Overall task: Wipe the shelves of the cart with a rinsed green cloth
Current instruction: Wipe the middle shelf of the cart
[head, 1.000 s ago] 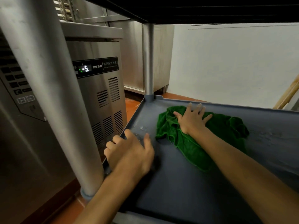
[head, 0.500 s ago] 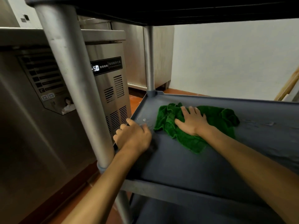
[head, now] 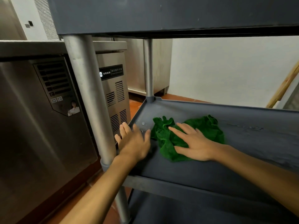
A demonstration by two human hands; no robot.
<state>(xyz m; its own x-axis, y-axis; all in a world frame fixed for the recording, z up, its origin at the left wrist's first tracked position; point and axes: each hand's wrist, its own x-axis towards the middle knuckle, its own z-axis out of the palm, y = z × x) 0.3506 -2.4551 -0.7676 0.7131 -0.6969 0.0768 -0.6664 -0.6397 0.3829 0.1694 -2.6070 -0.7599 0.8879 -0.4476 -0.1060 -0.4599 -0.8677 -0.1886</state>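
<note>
A crumpled green cloth (head: 208,128) lies on the cart's grey middle shelf (head: 246,146), towards its left end. My right hand (head: 194,143) lies flat on the cloth with fingers spread, palm pressing down. My left hand (head: 132,141) rests on the shelf's left rim beside the cloth, fingers stretched out and holding nothing. A few water droplets (head: 143,123) sit on the shelf just past my left fingers. The top shelf (head: 161,13) hangs overhead, and the bottom shelf (head: 178,210) shows below.
The cart's near steel post (head: 87,94) stands just left of my left hand, and the rear post (head: 148,67) rises at the far corner. Steel appliances (head: 32,126) and a vented machine (head: 114,94) crowd the left. A wooden stick (head: 284,84) leans at the right wall.
My view has risen and pulled back. My right hand slid the cloth a little nearer, bunching it. My left hand's fingers went from curled over the rim to stretched out.
</note>
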